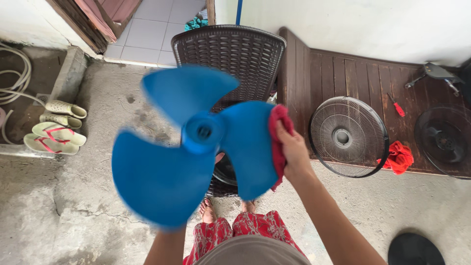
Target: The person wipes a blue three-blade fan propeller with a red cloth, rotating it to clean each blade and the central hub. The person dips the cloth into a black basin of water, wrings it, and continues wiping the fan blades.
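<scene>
Gripped in the right hand [293,153] is a red cloth [277,142], folded over the outer edge of one vane of a blue fan blade [196,142]; fingers and thumb are pressed together, pinching cloth and vane between them. Head view, single camera: the fan blade is held up in front of the body, above the knees, and fills the centre of the frame. It is smooth moulded plastic, three broad rounded vanes around a cylindrical hub with a dark centre hole. Its lower-left vane is blurred at the edges.

Only the left forearm shows, rising from the bottom edge behind the lower vane; the hand itself is hidden by the blade, so its hold cannot be determined.

Behind the blade stands a dark brown chair [230,49] of woven-pattern plastic, its seat largely covered. Red patterned trousers and bare toes show below it.

To the right lies a low dark wooden platform [338,73] of planks. Leaning on it is a round wire fan guard [348,136], pale metal with fine radial spokes. A second, darker guard [444,140] is cut off at the right edge. A red-handled screwdriver [396,105] and a crumpled red rag [400,157] lie near by.

Rough cracked concrete forms the floor [73,206]. Sandals [51,137] sit at the left beside a coiled pale hose [14,78], partly cut off. A dark round object at bottom right is cropped and unidentifiable.
</scene>
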